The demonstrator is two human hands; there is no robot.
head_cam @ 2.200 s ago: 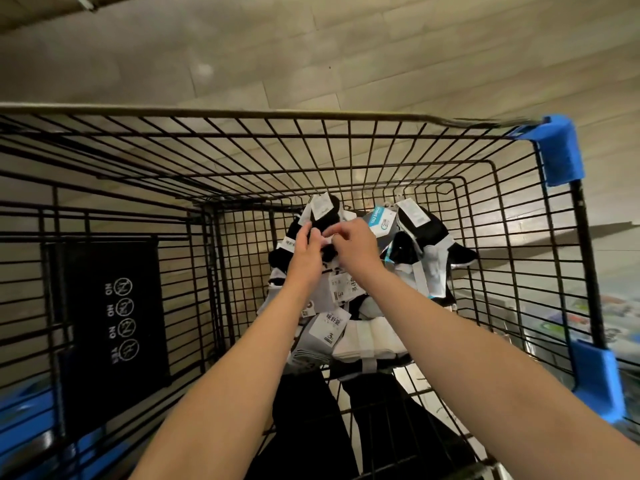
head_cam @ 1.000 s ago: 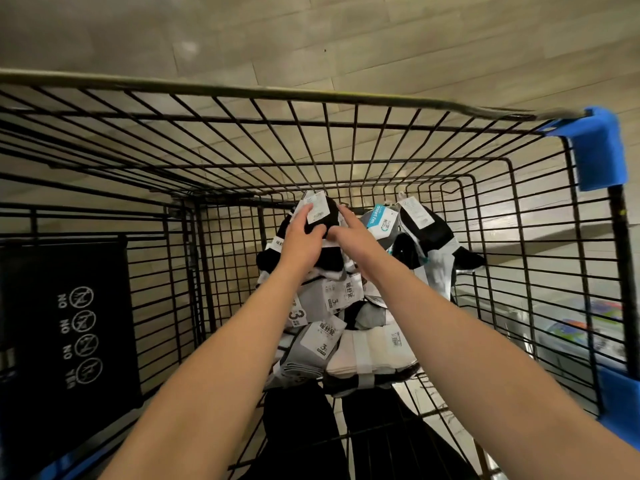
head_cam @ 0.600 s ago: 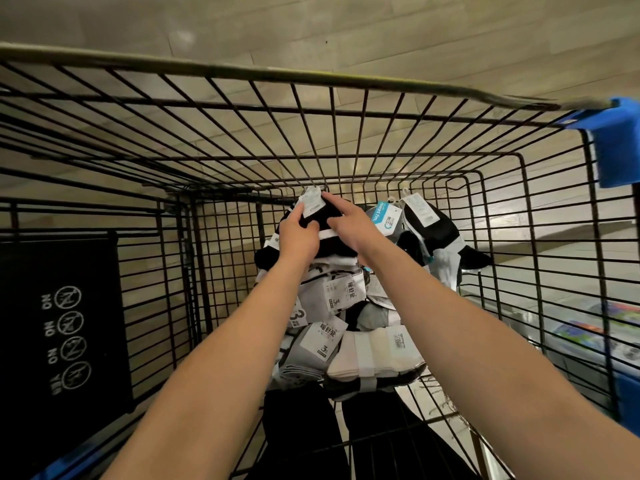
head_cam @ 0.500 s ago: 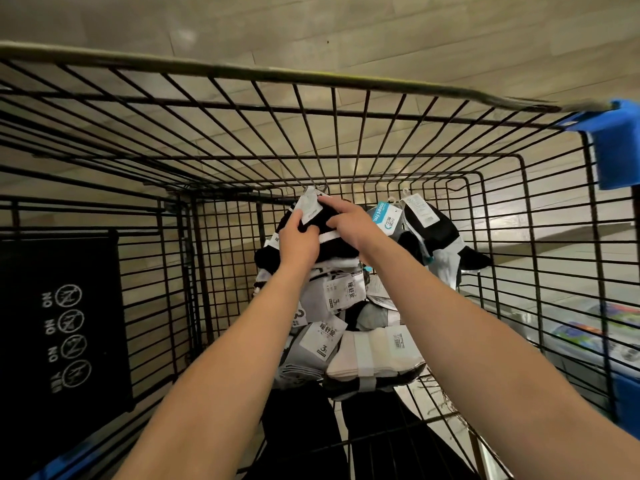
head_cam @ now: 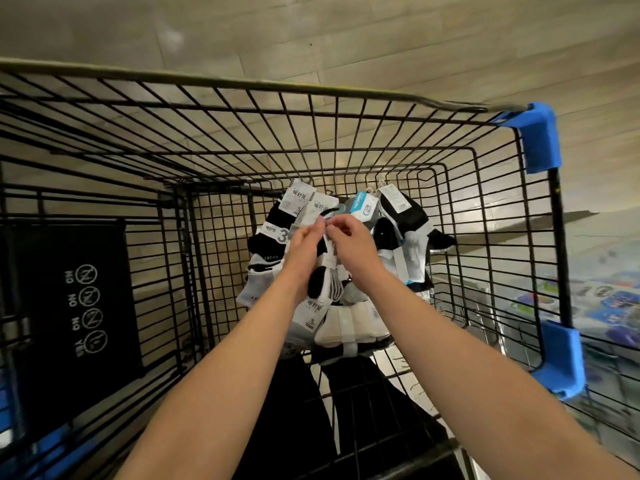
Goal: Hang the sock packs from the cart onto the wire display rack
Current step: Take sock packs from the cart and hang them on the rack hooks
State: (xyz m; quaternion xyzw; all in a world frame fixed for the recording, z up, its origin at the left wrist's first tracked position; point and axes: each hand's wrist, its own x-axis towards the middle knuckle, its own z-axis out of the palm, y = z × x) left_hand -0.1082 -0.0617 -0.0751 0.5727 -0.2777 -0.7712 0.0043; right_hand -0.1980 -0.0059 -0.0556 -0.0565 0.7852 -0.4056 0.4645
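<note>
Pale plank floor [head_cam: 381, 46] beneath wire cart [head_cam: 311, 93], sock pack [head_cam: 325, 276] inside

The left hand [head_cam: 304, 242] and right hand [head_cam: 351, 242] hide the top of the sock pack [head_cam: 327, 280] where their fingers meet. Print on the paper tags [head_cam: 298, 199] just beyond the fingertips is too small to read. Well right of them, colourful packaging [head_cam: 613, 299] blurs.

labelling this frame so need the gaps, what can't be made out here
Wire display rack: outside the head view.
Where left hand and right hand pinch the black-and-white sock pack: covered by the hands themselves.
Sock pile beneath: partly hidden by forearms.
Tag print: too small.
Colourful items beyond the cart, right: blurred.
</note>
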